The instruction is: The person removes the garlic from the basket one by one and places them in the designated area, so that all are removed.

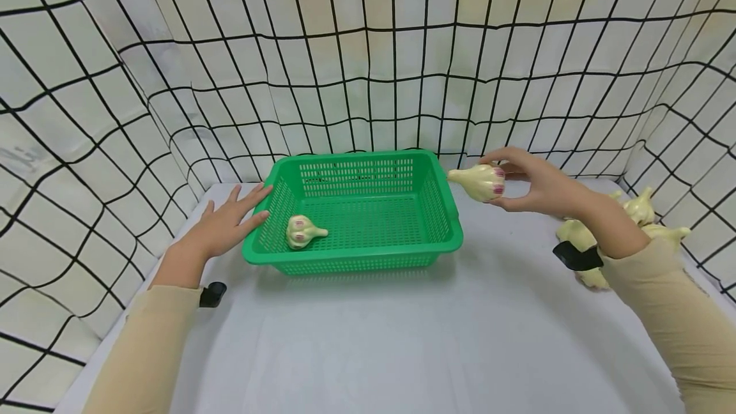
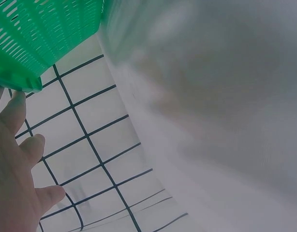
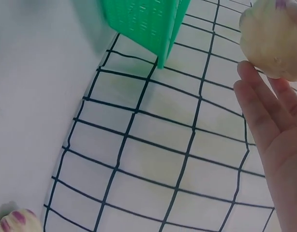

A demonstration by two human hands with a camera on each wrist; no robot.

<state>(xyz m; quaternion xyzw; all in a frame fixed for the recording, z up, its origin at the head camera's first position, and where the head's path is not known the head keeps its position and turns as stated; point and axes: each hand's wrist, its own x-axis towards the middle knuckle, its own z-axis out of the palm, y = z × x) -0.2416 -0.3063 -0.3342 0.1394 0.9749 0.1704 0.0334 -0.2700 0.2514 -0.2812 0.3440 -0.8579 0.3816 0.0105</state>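
In the head view a green plastic basket (image 1: 356, 251) with slotted walls stands on the white table. One garlic bulb (image 1: 301, 232) lies inside it at the left, its stem toward the right. My left hand (image 1: 227, 221), fingers spread and straight, rests at the basket's left rim; the left wrist view has its fingertips at the rim's underside. Just off the basket's right end, my right hand (image 1: 529, 183) holds a second garlic bulb (image 1: 480, 182) between thumb and fingers, stem pointing left toward the rim. The right wrist view shows that held bulb (image 3: 272, 41) above the fingers.
Several more garlic bulbs (image 1: 638, 209) lie in a pile at the table's right side, partly hidden behind my right forearm. White walls covered with a black net (image 1: 368, 56) rise behind the basket and along both sides. The white table (image 1: 368, 337) extends in front.
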